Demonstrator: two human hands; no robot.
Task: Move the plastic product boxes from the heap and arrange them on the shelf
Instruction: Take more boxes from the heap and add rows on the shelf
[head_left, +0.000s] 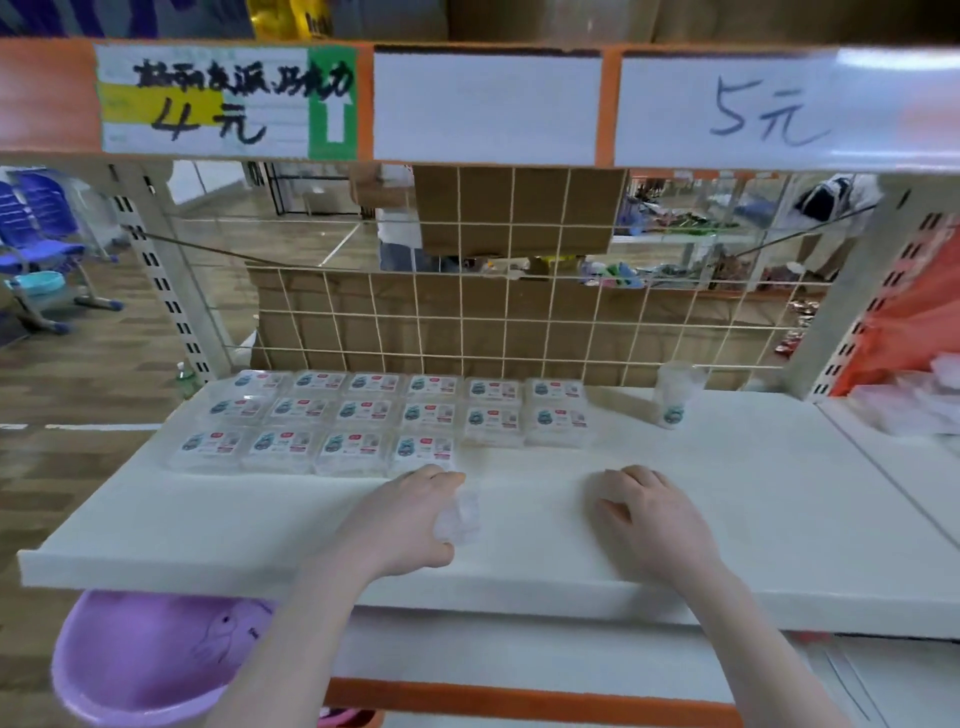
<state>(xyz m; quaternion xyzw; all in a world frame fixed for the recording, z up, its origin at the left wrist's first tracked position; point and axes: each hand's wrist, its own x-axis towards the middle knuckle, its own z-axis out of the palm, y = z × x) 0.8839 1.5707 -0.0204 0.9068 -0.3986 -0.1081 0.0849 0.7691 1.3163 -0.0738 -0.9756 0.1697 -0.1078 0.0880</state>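
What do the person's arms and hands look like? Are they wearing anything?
Two bare arms reach in from the bottom of the picture. No sleeves show on either forearm. The left hand and right hand wear no gloves, and I can see no rings, watch or bracelet.

White shelf (727, 519) bearing rowed plastic boxes (374, 415), upright cup (675, 395).

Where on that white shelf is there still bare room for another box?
Bare shelf lies right of the box rows, up to the lone upright box, and along the front edge around the left hand and right hand. The back left is crowded.
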